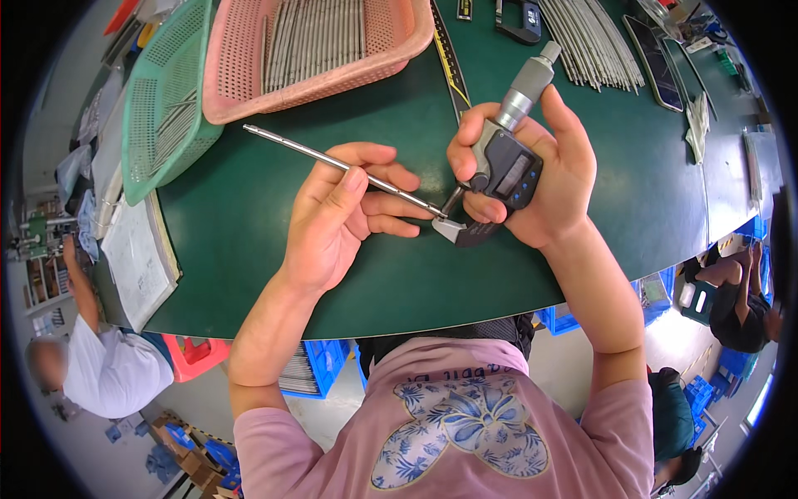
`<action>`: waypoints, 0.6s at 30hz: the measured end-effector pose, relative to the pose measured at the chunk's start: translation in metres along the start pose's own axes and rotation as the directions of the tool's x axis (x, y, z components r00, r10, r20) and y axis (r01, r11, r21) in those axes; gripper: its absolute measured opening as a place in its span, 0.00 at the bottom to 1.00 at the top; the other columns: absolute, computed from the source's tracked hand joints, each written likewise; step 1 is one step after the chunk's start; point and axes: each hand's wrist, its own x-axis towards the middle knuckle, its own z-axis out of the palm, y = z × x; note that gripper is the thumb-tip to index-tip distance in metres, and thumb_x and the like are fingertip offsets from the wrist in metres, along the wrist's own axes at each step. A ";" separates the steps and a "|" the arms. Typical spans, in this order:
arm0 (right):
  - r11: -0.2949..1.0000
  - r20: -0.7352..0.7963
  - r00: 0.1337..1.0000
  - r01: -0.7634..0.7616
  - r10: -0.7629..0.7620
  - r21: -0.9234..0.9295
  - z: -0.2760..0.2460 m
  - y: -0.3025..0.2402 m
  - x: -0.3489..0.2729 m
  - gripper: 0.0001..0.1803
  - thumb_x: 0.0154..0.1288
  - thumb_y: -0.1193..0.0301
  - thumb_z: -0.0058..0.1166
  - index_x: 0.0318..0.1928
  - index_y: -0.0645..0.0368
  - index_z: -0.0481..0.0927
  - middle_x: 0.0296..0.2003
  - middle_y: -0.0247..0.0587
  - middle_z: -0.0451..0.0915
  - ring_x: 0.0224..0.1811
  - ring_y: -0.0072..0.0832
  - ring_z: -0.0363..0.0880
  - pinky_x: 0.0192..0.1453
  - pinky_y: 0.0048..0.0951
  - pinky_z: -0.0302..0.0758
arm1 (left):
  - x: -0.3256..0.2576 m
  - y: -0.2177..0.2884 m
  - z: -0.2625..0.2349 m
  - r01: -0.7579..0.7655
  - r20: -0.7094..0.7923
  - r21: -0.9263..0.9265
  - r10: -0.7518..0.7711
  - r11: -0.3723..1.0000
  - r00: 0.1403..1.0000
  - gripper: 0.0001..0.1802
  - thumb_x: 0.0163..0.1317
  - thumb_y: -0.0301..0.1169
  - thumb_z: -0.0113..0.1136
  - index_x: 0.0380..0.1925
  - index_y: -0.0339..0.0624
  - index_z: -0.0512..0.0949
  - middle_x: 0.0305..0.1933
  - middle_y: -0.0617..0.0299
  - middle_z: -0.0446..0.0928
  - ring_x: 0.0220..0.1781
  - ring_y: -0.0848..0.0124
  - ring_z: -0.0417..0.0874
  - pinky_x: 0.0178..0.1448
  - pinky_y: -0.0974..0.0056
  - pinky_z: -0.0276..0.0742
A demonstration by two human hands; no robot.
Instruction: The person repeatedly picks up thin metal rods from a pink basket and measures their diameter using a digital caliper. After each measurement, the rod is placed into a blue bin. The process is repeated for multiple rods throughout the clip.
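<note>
My left hand (341, 208) pinches a slim metal rod (307, 152) between thumb and fingers. The rod slants down to the right, and its lower end sits at the jaws of a digital micrometer (509, 170). Whether the jaws press on the rod is too small to tell. Wrapped round the micrometer's dark body is my right hand (553, 158), with its small screen and blue buttons facing up. The silver thimble (532, 81) points up and away from me. Both hands are above the green table top (399, 291).
A pink basket (307, 104) of metal rods stands at the back left, beside a green basket (170, 158) holding more. Loose rods (590, 41) lie back right, near a phone (652, 62) and another micrometer (521, 21). Papers (141, 258) lie left. Co-workers sit at both sides.
</note>
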 end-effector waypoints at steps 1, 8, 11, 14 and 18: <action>1.000 0.006 1.000 0.005 -0.005 0.006 0.000 0.000 0.000 0.38 0.58 0.39 0.25 0.34 0.66 0.71 0.23 0.46 0.74 0.12 0.26 0.65 0.16 0.23 0.65 | 0.000 0.001 0.000 0.001 -0.002 -0.007 -0.001 1.000 1.000 0.18 0.67 0.35 0.34 0.51 0.34 0.59 0.45 0.44 0.70 0.43 0.50 0.78 0.41 0.57 0.81; 0.998 -0.003 0.998 0.056 -0.056 -0.042 -0.001 0.002 0.001 0.37 0.60 0.39 0.30 0.32 0.65 0.73 0.22 0.46 0.74 0.12 0.24 0.66 0.14 0.20 0.64 | 0.001 0.001 0.003 0.019 0.010 -0.035 -0.019 0.999 1.000 0.17 0.67 0.34 0.36 0.51 0.34 0.60 0.45 0.48 0.71 0.44 0.54 0.78 0.42 0.59 0.80; 0.995 -0.039 0.998 0.049 -0.053 -0.082 0.000 0.001 0.001 0.36 0.60 0.39 0.30 0.31 0.64 0.73 0.21 0.44 0.75 0.12 0.24 0.66 0.14 0.20 0.63 | -0.001 0.001 0.007 0.024 -0.002 -0.035 -0.024 0.999 1.000 0.17 0.65 0.32 0.41 0.51 0.34 0.61 0.45 0.48 0.71 0.45 0.56 0.78 0.41 0.60 0.81; 0.990 -0.062 0.997 0.045 -0.053 -0.134 0.002 0.000 0.000 0.36 0.60 0.40 0.29 0.29 0.64 0.74 0.20 0.42 0.75 0.11 0.23 0.66 0.14 0.20 0.63 | -0.003 0.000 0.009 0.092 -0.011 0.066 -0.092 0.994 0.996 0.17 0.63 0.31 0.46 0.50 0.34 0.62 0.46 0.48 0.71 0.45 0.59 0.78 0.39 0.62 0.81; 0.986 -0.047 0.998 0.038 -0.046 -0.162 0.003 0.000 0.000 0.36 0.60 0.40 0.28 0.29 0.64 0.74 0.21 0.42 0.75 0.11 0.23 0.65 0.15 0.20 0.63 | -0.004 -0.005 0.012 0.110 -0.036 0.159 -0.105 0.981 0.994 0.13 0.58 0.28 0.54 0.42 0.35 0.67 0.38 0.52 0.75 0.39 0.65 0.80 0.36 0.66 0.80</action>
